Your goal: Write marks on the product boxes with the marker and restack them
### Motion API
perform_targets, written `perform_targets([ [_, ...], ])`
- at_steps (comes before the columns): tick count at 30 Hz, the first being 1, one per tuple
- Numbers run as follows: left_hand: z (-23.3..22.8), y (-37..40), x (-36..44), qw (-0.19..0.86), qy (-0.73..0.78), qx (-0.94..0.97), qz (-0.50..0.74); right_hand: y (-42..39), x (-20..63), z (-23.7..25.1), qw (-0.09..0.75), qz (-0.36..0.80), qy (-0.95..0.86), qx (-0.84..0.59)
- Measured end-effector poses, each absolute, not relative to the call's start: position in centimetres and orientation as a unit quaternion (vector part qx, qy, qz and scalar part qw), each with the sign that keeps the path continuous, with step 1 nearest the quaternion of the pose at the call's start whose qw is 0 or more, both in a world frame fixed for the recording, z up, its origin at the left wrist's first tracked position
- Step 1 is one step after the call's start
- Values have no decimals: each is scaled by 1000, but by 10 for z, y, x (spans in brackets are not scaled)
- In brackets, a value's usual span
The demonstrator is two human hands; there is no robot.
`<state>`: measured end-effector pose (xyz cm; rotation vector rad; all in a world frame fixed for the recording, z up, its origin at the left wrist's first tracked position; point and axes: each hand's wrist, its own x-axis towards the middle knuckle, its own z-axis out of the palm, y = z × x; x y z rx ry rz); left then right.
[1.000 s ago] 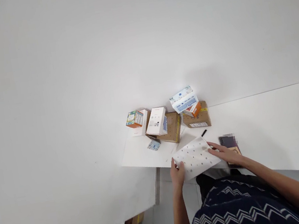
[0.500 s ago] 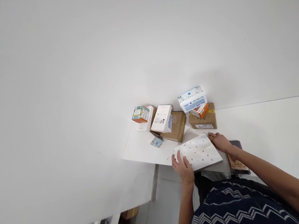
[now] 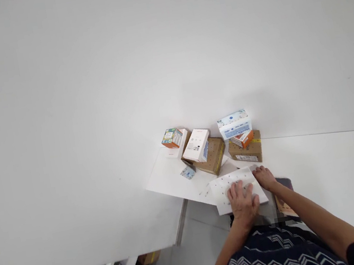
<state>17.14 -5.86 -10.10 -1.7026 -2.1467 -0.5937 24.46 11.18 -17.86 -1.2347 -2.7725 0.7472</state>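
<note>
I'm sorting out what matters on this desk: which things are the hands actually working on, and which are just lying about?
In hand:
- dotted white sheet, under the left hand, right hand at its far corner

Lying about:
- brown cartons
- blue-and-white box
- orange box
- white box
- colourful small box
- dark book

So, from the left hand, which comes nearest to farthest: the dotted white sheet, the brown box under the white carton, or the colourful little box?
1. Dotted white sheet, under the left hand.
2. Brown box, behind it, mid-desk.
3. Colourful little box, far back left, by the wall.
</note>
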Motion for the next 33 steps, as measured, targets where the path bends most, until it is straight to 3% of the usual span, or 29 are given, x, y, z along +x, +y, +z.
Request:
perform_targets([
  [10, -106, -52, 178, 170, -773, -597, -130, 104, 318, -141, 145, 495, -699, -495],
  [17, -111, -40, 191, 167, -740, -636, -143, 89, 342, -49, 330, 751, -475, -319],
  [22, -111, -36, 196, 159, -722, -659, -138, 71, 317, -13, 356, 646, -567, -367],
  [24, -111, -34, 197, 161, -722, -659, -136, 69, 304, -11, 357, 653, -559, -365],
  [28, -108, -32, 195, 157, -703, -672, -170, 73, 277, -24, 355, 675, -552, -336],
  [33, -105, -35, 191, 119, -664, -701, -232, 74, 250, -57, 402, 566, -598, -400],
])
